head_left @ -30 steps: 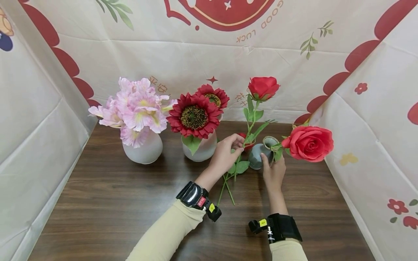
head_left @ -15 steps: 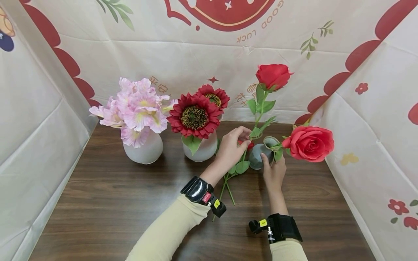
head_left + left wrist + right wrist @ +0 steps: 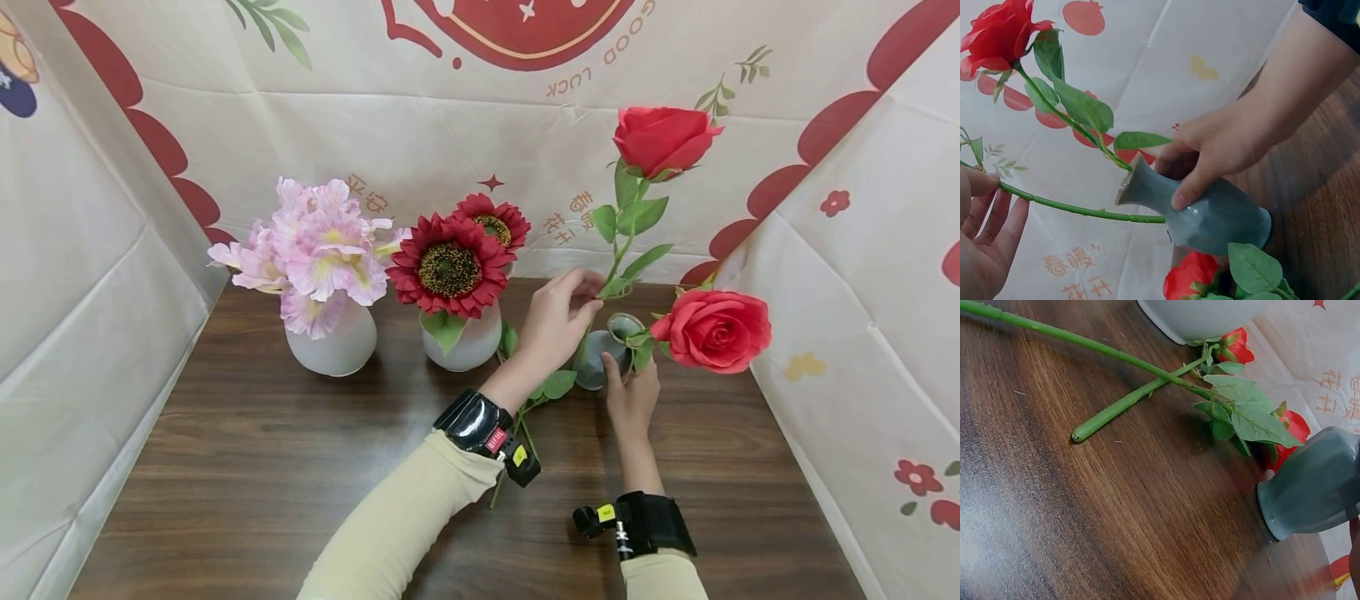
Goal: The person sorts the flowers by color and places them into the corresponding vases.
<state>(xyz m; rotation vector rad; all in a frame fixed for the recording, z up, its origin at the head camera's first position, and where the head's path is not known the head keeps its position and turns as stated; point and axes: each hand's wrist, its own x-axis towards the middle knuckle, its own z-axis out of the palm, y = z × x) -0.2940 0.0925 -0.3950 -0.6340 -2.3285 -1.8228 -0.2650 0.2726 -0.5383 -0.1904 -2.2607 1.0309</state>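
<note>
My left hand (image 3: 558,321) pinches the green stem of a red rose (image 3: 663,142) between thumb and fingers, the bloom standing high near the backdrop. In the left wrist view the lower stem (image 3: 1085,211) reaches the side of a blue-grey vase (image 3: 1210,219); whether it touches the vase I cannot tell. My right hand (image 3: 633,400) grips this vase around its body, thumb on the near side. A second red rose (image 3: 716,332) is in the vase's mouth and leans right. Two more roses lie on the table, their stems (image 3: 1122,406) crossed and one bloom (image 3: 1191,275) beside the vase.
A white vase (image 3: 333,342) with pink flowers (image 3: 322,242) stands at left on the wooden table (image 3: 247,467). Beside it is another pale vase (image 3: 468,337) with dark red sunflowers (image 3: 450,268). A printed cloth (image 3: 337,125) rises behind and at the sides.
My left hand has moved up and to the right, lifting the pinched rose away from the crossed stems toward the vase. My right hand and the vase have stayed in place.
</note>
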